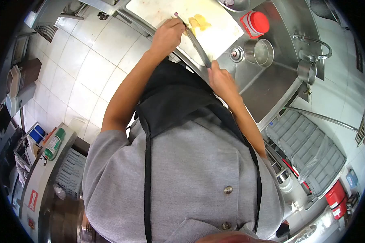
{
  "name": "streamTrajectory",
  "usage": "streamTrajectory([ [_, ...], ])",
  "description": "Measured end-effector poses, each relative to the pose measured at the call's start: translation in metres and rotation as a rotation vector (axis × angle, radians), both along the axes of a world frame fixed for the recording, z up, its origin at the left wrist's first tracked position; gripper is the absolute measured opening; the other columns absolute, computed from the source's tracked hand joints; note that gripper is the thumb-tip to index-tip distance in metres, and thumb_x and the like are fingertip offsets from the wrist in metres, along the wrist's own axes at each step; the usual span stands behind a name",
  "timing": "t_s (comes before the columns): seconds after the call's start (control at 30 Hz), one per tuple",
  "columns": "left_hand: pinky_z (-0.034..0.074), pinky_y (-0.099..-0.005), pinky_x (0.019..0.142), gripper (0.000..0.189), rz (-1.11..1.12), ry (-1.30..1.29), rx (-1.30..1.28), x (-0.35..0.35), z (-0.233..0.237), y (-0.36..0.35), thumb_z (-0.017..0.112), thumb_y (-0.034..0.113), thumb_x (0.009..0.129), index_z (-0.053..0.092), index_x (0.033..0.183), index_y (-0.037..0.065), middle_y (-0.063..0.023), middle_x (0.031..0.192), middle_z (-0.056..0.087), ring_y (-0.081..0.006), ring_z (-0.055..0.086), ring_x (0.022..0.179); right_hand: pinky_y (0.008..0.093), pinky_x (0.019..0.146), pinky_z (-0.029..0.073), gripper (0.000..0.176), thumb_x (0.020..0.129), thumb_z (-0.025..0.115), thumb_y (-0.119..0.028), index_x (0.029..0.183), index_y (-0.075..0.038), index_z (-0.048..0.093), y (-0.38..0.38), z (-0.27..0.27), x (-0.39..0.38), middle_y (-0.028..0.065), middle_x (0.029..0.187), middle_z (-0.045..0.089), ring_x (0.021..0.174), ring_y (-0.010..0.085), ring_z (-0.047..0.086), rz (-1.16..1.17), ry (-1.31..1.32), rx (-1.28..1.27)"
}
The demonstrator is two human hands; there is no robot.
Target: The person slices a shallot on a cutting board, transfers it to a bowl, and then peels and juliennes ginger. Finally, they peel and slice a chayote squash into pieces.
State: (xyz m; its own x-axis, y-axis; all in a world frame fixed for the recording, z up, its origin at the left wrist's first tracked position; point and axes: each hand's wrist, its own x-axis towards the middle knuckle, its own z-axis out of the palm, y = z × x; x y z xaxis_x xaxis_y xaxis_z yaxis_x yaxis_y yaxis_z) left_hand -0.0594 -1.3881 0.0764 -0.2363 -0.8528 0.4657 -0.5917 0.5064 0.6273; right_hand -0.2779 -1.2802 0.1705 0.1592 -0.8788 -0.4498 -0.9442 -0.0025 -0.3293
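Observation:
My right hand (223,83) is wrapped round the handle of a kitchen knife (198,46), whose blade slants across a white cutting board (227,30). Near the blade's far end, my left hand (169,37) rests at the board's edge with its fingers bunched together. What those fingers hold, if anything, is hidden. A tiny purple piece (176,14) shows just beyond them. Pale yellow slices (199,23) lie on the board beside the blade.
Right of the board is a steel sink (263,87) with a faucet (318,52). A red-lidded container (255,23), a metal pot (258,52) and a steel bowl (237,5) stand close by. The counter's front edge runs along my apron (174,93).

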Motion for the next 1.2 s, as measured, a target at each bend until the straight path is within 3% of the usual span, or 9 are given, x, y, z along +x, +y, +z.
streamTrajectory([
  [0.47,0.053,-0.0387,0.075,0.005,0.001,0.059,-0.044,0.002,0.0,0.004,0.069,0.002,0.08,0.068,0.084,0.004,-0.0047,0.091,0.065,-0.0288,0.062,0.085,0.0624,0.07,0.048,0.019,0.1,0.049,-0.022,0.102,-0.003,0.046,0.006,0.006,-0.004,0.0314,0.076,0.064,0.075,0.0542,0.063,0.011,-0.01,0.002],
  [0.7,0.053,-0.0384,0.074,0.009,0.038,-0.005,-0.057,0.001,0.0,0.007,0.071,0.001,0.078,0.068,0.086,0.004,-0.0076,0.093,0.066,-0.0303,0.063,0.086,0.0624,0.067,0.045,0.019,0.1,0.052,-0.021,0.103,-0.003,0.047,0.002,-0.008,0.0,0.0315,0.072,0.063,0.072,0.0549,0.06,0.014,-0.075,-0.077],
  [0.9,0.052,-0.0374,0.075,0.01,0.014,0.035,-0.047,0.002,0.007,0.0,0.073,0.003,0.079,0.07,0.088,0.005,-0.0095,0.094,0.064,-0.0296,0.061,0.087,0.058,0.063,0.049,0.018,0.096,0.057,-0.02,0.104,-0.006,0.048,0.0,0.001,-0.008,0.027,0.072,0.064,0.069,0.0493,0.063,-0.035,-0.057,-0.176],
  [0.97,0.051,-0.0371,0.075,0.012,0.155,0.128,-0.119,0.004,0.027,-0.003,0.076,0.005,0.079,0.071,0.091,0.007,-0.0088,0.095,0.064,-0.0291,0.061,0.092,0.0533,0.061,0.053,0.022,0.09,0.063,-0.02,0.105,-0.008,0.051,-0.001,0.005,-0.011,0.0228,0.08,0.064,0.07,0.0443,0.067,-0.021,0.065,-0.255],
  [1.0,0.047,-0.0428,0.087,0.033,0.093,0.05,-0.038,0.012,0.03,-0.006,0.081,0.021,0.08,0.07,0.109,0.01,-0.0117,0.114,0.061,-0.0329,0.055,0.108,0.0533,0.061,0.053,0.022,0.09,0.063,-0.02,0.105,-0.008,0.051,-0.003,0.008,-0.012,0.0228,0.08,0.064,0.07,0.0443,0.067,-0.039,0.064,-0.262],
  [1.03,0.047,-0.0428,0.087,0.033,0.079,0.047,-0.041,0.009,0.04,-0.012,0.081,0.021,0.08,0.07,0.109,0.01,-0.0117,0.114,0.061,-0.0329,0.055,0.108,0.0507,0.058,0.054,0.025,0.087,0.067,-0.019,0.104,-0.009,0.052,-0.003,0.01,-0.014,0.0204,0.082,0.062,0.069,0.0413,0.067,-0.023,0.084,-0.306],
  [1.1,0.038,-0.0502,0.101,0.061,-0.06,-0.192,-0.106,0.008,0.058,-0.021,0.08,0.04,0.079,0.061,0.131,0.015,-0.0146,0.136,0.049,-0.0372,0.044,0.125,0.0481,0.056,0.055,0.027,0.084,0.07,-0.018,0.104,-0.01,0.053,-0.001,0.009,-0.014,0.0181,0.085,0.061,0.069,0.0384,0.068,-0.008,0.098,-0.346],
  [1.13,0.025,-0.0592,0.111,0.083,-0.155,-0.256,-0.055,0.009,0.047,-0.028,0.07,0.065,0.078,0.05,0.144,0.019,-0.0155,0.15,0.034,-0.0366,0.032,0.136,0.0488,0.054,0.054,0.027,0.083,0.072,-0.018,0.102,-0.012,0.053,-0.002,0.008,-0.014,0.0164,0.084,0.06,0.067,0.0382,0.067,-0.014,0.099,-0.368],
  [1.2,0.022,-0.0613,0.112,0.085,-0.206,-0.354,-0.067,0.0,0.041,-0.033,0.066,0.068,0.079,0.047,0.146,0.02,-0.0161,0.153,0.031,-0.0376,0.028,0.14,0.0495,0.053,0.053,0.028,0.082,0.073,-0.018,0.1,-0.014,0.052,-0.003,0.007,-0.014,0.0147,0.084,0.059,0.066,0.038,0.067,-0.024,0.098,-0.397],
])
